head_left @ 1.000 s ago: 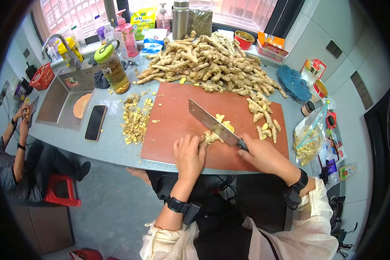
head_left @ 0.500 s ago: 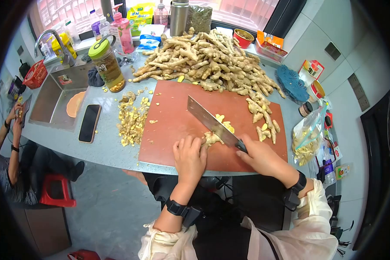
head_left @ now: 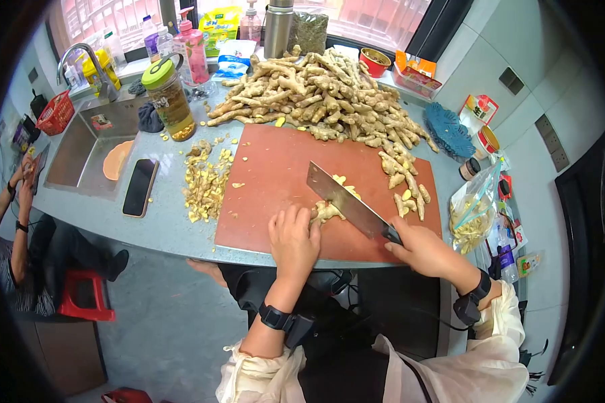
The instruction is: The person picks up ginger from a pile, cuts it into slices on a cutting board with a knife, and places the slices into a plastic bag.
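Note:
My right hand [head_left: 420,250] is wrapped round the black handle of a cleaver [head_left: 349,205], its broad blade slanting up and left over the red-brown cutting board [head_left: 275,174]. A piece of ginger root [head_left: 328,211] lies at the blade's left side, and my left hand [head_left: 294,236] grips its left end with bent fingers. Cut yellow ginger bits [head_left: 346,185] show just beyond the blade, partly hidden by it. At the board's right side lie several ginger pieces [head_left: 410,195]. A large heap of whole ginger roots [head_left: 323,94] is piled behind the board.
Ginger trimmings [head_left: 205,181] lie left of the board, near a phone [head_left: 140,188] and a green-lidded jar [head_left: 168,101]. A sink [head_left: 81,158] is further left. On the right are a plastic bag [head_left: 472,211] and blue dishes [head_left: 449,129]. Another person's hands [head_left: 25,181] show far left.
My right hand and the cleaver have moved right, away from my left hand, uncovering more of the ginger piece. My left hand stays nearly in place.

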The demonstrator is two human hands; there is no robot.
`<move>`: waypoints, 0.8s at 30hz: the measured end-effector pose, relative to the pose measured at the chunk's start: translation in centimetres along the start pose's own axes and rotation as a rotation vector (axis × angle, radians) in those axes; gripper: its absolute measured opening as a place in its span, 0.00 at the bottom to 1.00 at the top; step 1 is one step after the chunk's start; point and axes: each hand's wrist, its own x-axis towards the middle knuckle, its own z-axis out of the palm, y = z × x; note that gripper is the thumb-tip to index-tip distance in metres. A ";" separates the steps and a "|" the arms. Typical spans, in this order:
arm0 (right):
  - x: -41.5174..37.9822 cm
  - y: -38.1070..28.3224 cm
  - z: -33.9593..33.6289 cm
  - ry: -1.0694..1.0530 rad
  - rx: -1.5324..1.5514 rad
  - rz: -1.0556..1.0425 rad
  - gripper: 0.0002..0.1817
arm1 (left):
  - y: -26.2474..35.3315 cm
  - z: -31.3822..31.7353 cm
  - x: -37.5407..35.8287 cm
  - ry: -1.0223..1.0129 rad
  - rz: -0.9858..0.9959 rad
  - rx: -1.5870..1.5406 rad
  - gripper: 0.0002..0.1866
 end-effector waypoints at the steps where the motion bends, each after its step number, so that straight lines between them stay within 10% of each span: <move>1: -0.1 0.3 0.5 0.036 0.001 -0.028 0.17 | 0.0 0.0 0.0 -0.005 0.002 -0.004 0.08; 24: 0.3 0.8 1.2 0.166 0.235 -0.046 0.20 | -0.1 -0.1 0.0 -0.008 0.014 0.010 0.08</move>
